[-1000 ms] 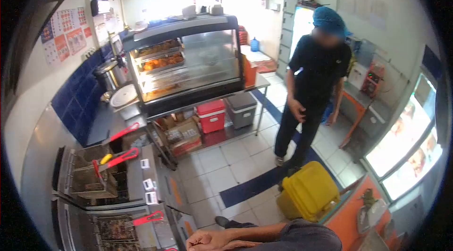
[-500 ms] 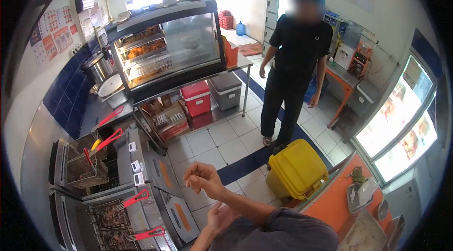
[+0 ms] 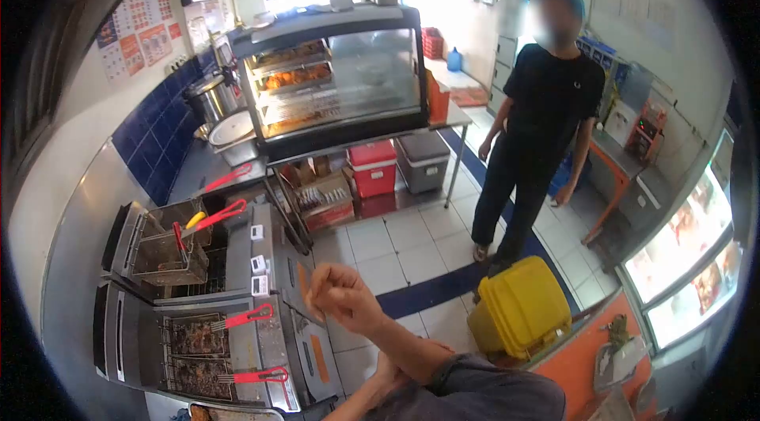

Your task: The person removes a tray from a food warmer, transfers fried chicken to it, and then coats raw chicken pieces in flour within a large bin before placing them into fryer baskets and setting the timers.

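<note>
My right hand (image 3: 342, 296) is raised over the floor beside the fryers, its fingers curled in with nothing in them. Below it, my left hand (image 3: 389, 372) is against my right forearm (image 3: 416, 351), and its fingers are hidden behind that arm. To the left stand the fryers, with wire baskets (image 3: 170, 263) that have red handles (image 3: 249, 316). The two nearer baskets (image 3: 198, 373) hold dark, browned food.
A person (image 3: 550, 112) in dark clothes and a blue hair cover stands ahead. Close by are a yellow bin (image 3: 522, 306) and an orange counter (image 3: 574, 362). A heated display case (image 3: 336, 77) stands on a steel table, with red (image 3: 372, 172) and grey (image 3: 431, 164) coolers beneath.
The view has swung left, so the room sits further right. My left hand has moved further behind my right forearm. My right hand's fingers have curled in more.
</note>
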Motion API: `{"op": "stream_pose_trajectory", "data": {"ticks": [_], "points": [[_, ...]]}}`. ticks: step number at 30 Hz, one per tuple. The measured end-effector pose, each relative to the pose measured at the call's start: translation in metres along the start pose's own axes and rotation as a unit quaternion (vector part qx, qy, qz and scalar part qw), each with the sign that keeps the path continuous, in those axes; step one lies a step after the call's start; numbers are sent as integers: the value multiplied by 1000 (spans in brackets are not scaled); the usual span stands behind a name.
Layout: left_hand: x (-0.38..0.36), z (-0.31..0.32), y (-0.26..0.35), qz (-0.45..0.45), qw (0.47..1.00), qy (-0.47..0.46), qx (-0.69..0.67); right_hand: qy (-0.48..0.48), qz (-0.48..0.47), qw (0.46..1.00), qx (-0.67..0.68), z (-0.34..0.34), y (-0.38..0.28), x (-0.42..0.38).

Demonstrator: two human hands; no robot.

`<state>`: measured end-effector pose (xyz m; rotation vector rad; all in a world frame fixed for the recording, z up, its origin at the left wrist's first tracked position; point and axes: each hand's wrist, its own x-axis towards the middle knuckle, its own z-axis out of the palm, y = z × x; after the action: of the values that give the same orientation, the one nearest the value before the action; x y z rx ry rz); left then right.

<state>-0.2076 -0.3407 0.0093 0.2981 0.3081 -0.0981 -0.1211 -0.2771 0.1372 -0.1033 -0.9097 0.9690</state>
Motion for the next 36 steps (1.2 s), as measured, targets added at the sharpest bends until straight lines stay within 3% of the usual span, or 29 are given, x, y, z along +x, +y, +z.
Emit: {"op": "stream_pose_trajectory", "data": {"ticks": [1,3,5,8,10,12,14,16,17,20,23,26,33,36], "points": [[-4,9,7,-19,975,-178,-134,-4,18,1000,-6,-3,10,-3],[-10,12,23,3,940,-312,-137,-11,53,998,-23,0,17,-3],[-17,3,41,88,966,-221,106,-22,89,995,-44,11,16,-3],[-22,10,45,150,978,-136,-43,-86,45,934,-343,26,-11,22],[-13,13,46,154,983,-98,6,-70,-57,894,-438,29,-17,50],[4,-11,33,161,982,-92,42,-46,-78,820,-565,54,-37,75],[22,-53,9,169,976,-113,74,-63,-286,652,-699,51,-33,107],[17,-45,3,197,966,-153,64,-50,-366,591,-718,46,-28,127],[17,-40,4,211,959,-180,61,-44,-389,587,-708,43,-26,133],[17,-33,9,289,931,-57,217,-28,-435,584,-685,36,-19,137],[6,1,42,244,946,-106,188,-10,-455,613,-646,30,-3,129],[2,14,56,274,929,-110,221,-15,-490,595,-637,27,7,130],[-3,17,60,323,926,-91,174,35,-439,624,-645,15,21,101],[-7,16,45,342,920,-13,193,80,-374,651,-655,11,29,87]]}}
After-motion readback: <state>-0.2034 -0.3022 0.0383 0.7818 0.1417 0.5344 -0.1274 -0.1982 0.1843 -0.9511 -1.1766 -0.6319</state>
